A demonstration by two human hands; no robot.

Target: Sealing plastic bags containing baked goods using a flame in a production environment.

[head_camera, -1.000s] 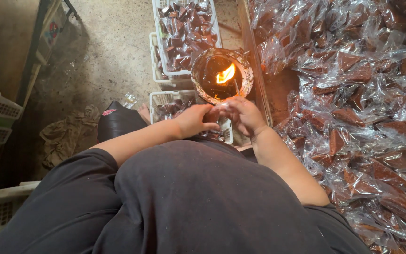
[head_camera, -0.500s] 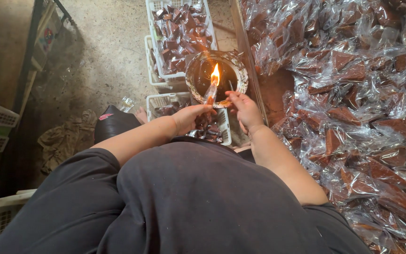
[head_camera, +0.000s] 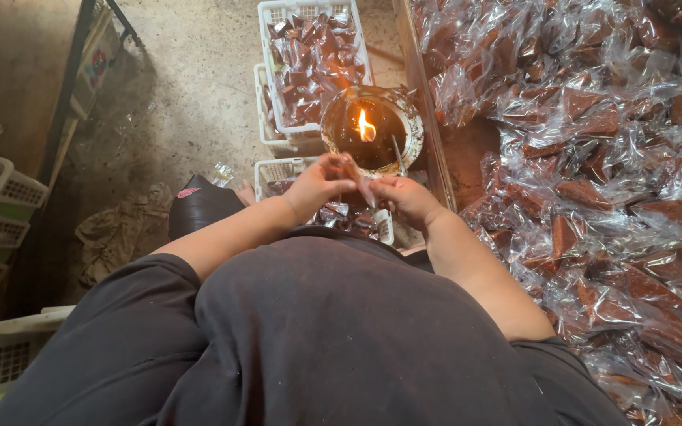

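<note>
We see the left hand (head_camera: 319,183) and right hand (head_camera: 404,199) drawn together, fingertips pinching a small clear packet (head_camera: 359,184), its contents apparently brown. It sits just below the flame bowl (head_camera: 372,130). White basket (head_camera: 313,63) behind; wrapped pieces (head_camera: 593,189) heaped right.

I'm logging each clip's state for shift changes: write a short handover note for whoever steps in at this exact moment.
Left hand and right hand meet in front of the body, both pinching one small clear-wrapped packet between the fingertips, just short of the flame burning in the round bowl.
Below the hands: a white basket partly filled with wrapped brown pieces. Beyond the bowl: a fuller white basket stacked on another.
Right side: a large heap of wrapped pieces.
Done: many pieces are already in the baskets.
Left: the packet in hand, and the heap is big.
</note>
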